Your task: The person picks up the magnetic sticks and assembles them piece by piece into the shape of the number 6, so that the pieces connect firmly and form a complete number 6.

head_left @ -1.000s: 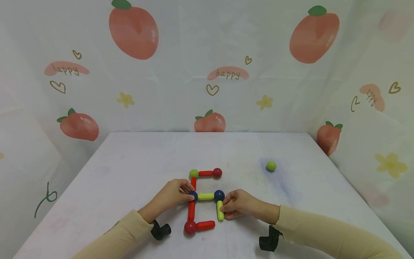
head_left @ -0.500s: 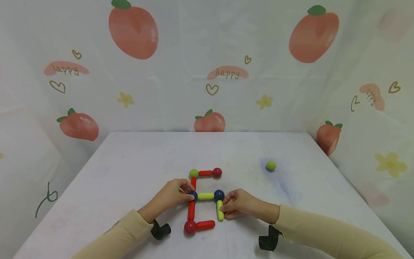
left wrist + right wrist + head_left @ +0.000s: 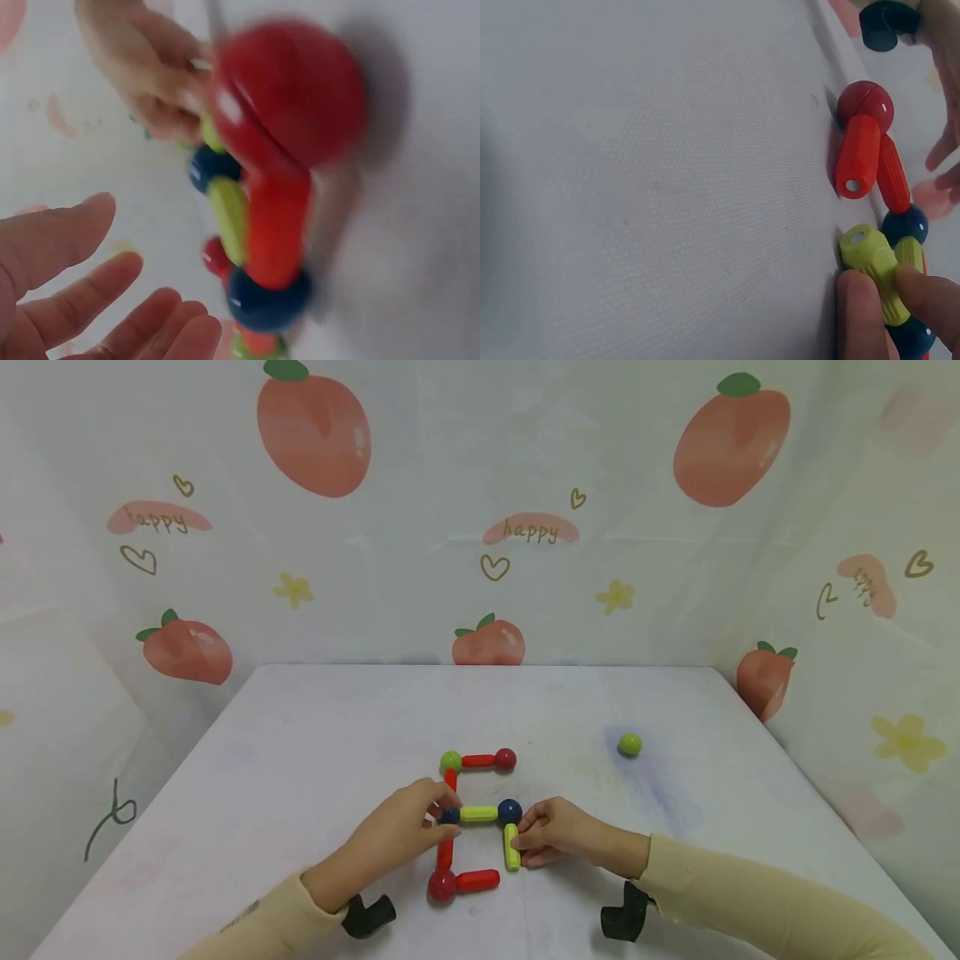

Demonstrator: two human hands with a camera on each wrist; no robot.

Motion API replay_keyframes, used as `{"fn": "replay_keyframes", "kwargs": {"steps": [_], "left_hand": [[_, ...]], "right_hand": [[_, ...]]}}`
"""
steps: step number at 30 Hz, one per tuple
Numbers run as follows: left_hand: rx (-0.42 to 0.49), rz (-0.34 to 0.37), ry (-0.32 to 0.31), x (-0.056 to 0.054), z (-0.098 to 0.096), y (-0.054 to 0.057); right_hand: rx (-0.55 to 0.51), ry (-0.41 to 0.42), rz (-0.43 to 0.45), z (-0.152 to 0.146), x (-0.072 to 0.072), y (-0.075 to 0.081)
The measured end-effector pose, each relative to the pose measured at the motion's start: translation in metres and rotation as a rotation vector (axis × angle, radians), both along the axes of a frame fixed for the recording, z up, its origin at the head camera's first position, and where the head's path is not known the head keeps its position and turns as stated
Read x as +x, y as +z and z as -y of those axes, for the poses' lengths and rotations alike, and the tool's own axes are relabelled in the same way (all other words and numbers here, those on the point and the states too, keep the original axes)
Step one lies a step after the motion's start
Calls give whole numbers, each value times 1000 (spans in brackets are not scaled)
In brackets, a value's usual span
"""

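A figure of magnetic rods and balls lies on the white table. My right hand (image 3: 558,833) pinches a yellow-green rod (image 3: 876,266) between thumb and fingers; one end meets a dark blue ball (image 3: 510,812). My left hand (image 3: 408,827) hovers over the left blue ball (image 3: 268,298), fingers spread and apart from it in the left wrist view. Another yellow-green rod (image 3: 478,814) joins the two blue balls. Red rods run from the left ball to a green ball (image 3: 451,762) and to a near red ball (image 3: 442,886). A red rod (image 3: 478,881) sticks out rightward from that red ball.
A loose green ball (image 3: 630,744) lies at the right rear of the table, beside a bluish stain. A red rod (image 3: 478,761) links the figure's green ball to a far red ball (image 3: 506,760). A printed curtain (image 3: 420,568) stands behind the table.
My left hand has let go of the left blue ball and lifted slightly, its fingers spreading. The right hand keeps its pinch on the yellow-green rod, without visible movement.
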State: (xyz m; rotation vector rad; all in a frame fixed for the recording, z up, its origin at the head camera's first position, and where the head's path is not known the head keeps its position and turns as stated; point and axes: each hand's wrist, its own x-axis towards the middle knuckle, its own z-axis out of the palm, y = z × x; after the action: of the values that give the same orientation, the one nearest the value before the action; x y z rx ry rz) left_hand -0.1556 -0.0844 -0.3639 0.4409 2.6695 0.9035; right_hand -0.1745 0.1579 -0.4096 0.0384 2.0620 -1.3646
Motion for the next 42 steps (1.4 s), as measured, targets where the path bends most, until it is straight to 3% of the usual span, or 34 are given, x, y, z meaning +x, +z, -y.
{"fn": "replay_keyframes", "kwargs": {"steps": [4,9,13,21,25,35,42], "left_hand": [[-27,-3,-80,16,-7,8],[-142,-27,-176,30,-13,2],[-199,-61,-217,34,-15,-5],[-220,-156,-267,34,-14,-14],[-228,-166,-271,32,-15,-17],[-249,-126,-215,30,-21,-20],[-230,-99,-234,27,-22,-20]], "right_hand": [[0,1,-2,0,0,0],[-4,3,-6,0,1,1],[-9,-1,-3,0,1,1],[-18,-5,-3,0,1,1],[-31,-9,4,0,1,0],[-23,0,-1,-1,1,1],[-18,-12,-1,0,1,2]]}}
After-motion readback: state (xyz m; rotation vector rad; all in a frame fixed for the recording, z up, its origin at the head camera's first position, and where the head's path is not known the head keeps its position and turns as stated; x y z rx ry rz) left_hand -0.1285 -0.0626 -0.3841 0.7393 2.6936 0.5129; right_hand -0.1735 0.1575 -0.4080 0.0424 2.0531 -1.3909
